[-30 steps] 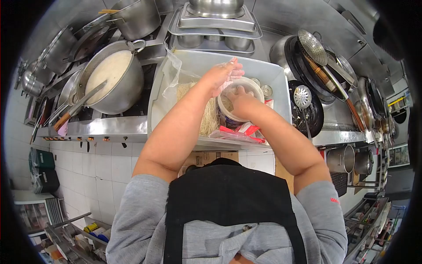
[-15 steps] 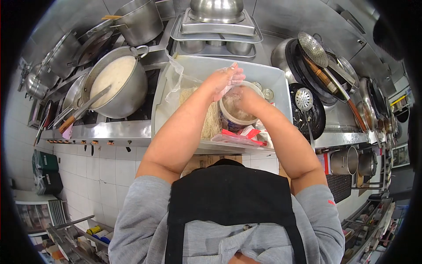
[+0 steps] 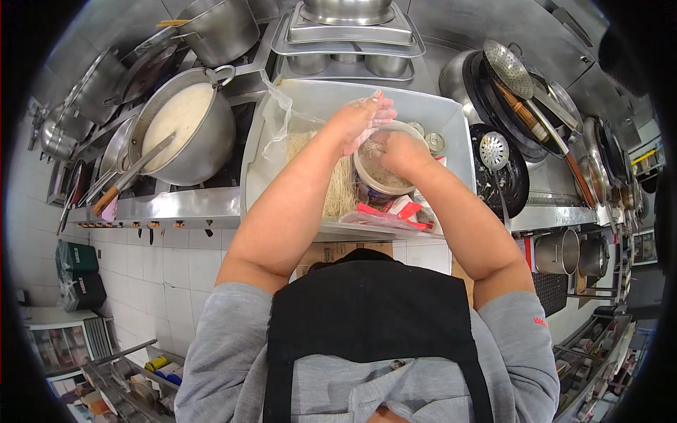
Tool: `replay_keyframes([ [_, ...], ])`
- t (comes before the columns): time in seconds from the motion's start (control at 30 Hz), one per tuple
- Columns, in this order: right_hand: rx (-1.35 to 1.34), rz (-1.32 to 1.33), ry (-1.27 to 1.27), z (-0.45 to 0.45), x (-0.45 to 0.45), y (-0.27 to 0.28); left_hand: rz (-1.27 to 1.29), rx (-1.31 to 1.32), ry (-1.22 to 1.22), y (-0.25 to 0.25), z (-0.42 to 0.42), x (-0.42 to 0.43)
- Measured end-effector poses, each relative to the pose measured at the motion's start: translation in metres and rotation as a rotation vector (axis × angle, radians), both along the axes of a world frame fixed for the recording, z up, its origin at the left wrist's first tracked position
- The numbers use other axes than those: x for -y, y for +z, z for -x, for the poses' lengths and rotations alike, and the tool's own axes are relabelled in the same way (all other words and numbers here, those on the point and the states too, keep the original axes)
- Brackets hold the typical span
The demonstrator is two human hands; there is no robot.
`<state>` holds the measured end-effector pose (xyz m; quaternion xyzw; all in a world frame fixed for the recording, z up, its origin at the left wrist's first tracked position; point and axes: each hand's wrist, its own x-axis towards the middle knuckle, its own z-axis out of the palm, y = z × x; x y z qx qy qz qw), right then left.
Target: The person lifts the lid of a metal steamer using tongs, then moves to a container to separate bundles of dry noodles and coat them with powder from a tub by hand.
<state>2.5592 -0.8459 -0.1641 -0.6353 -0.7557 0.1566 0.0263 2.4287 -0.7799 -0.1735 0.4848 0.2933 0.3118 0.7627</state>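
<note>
My left hand (image 3: pixel 365 121) is held over the rim of a round plastic tub (image 3: pixel 360 172), its fingers stretched out and dusted with white powder. Inside that tub is my right hand (image 3: pixel 400 155), lowered among the pale contents; its fingertips are hidden. The tub stands in a large translucent plastic bin (image 3: pixel 451 134). Left of it lie dried noodles (image 3: pixel 341 187), with a clear plastic bag (image 3: pixel 280 116) beyond. Red-and-white packets (image 3: pixel 395 213) sit at the near side of the tub, and small cans (image 3: pixel 434 143) at its right.
A big pot of whitish liquid (image 3: pixel 201 144) with a wooden-handled utensil (image 3: pixel 141 173) stands on the stove to the left. Steel trays (image 3: pixel 349 49) are stacked behind the bin. At the right are a black wok (image 3: pixel 518 185), a slotted ladle (image 3: pixel 494 151) and a strainer (image 3: pixel 509 67).
The view has shifted slightly. My left hand stays over the tub with fingers outstretched, and my right hand remains inside it, with little visible movement.
</note>
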Motion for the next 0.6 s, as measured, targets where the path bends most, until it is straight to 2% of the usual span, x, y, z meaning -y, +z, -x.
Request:
replay_keyframes([
  [0.13, 0.062, -0.044, -0.004, 0.001, 0.0, -0.002, -0.027, -0.016, -0.003, -0.001, 0.0, -0.002],
  [0.23, -0.005, -0.05, -0.087, 0.005, 0.003, 0.003, -0.044, -0.005, 0.006, -0.004, -0.001, -0.003],
  [0.47, 0.005, -0.07, -0.072, 0.003, 0.004, 0.005, -0.066, -0.019, 0.023, -0.006, -0.005, 0.002],
  [0.6, -0.134, -0.078, -0.119, -0.012, -0.011, -0.008, -0.137, -0.074, 0.0, -0.002, -0.006, 0.008],
])
